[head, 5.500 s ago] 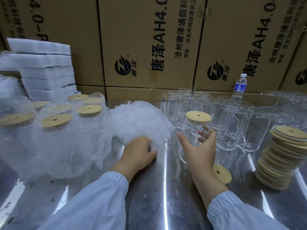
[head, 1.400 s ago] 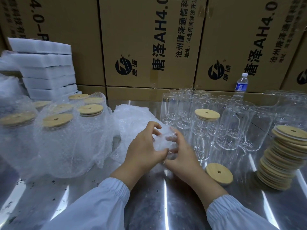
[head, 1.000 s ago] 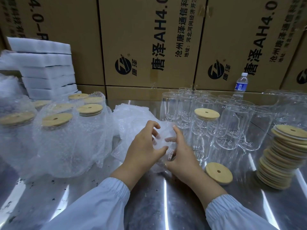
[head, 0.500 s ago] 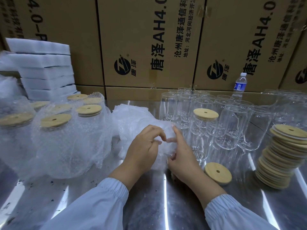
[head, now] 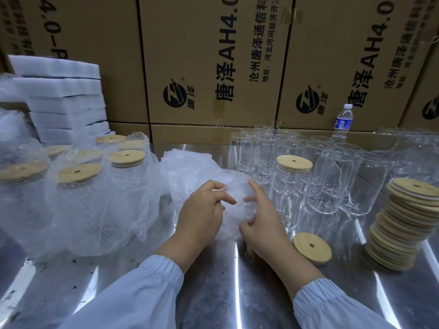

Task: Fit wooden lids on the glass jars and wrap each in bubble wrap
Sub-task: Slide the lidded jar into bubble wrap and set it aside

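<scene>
Head view: left hand point(head: 202, 214) and right hand point(head: 263, 219) both pinch the bubble wrap point(head: 235, 188). A lidded jar point(head: 291, 184) stands at 2 o'clock from them.

Pale tan wooden lids point(head: 403, 224), clear glass jars point(head: 332, 181), whitish dimpled bubble wrap point(head: 190, 172), white foam slabs point(head: 64, 103), brown cartons point(head: 213, 55) printed black, light-blue sleeves point(head: 133, 298), shiny silver tabletop point(head: 225, 293).

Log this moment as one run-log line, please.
left hand: pinches bubble wrap | right hand: holds bubble wrap | lidded jar: upright, unwrapped, right of hands | loose lid: flat on table
</scene>
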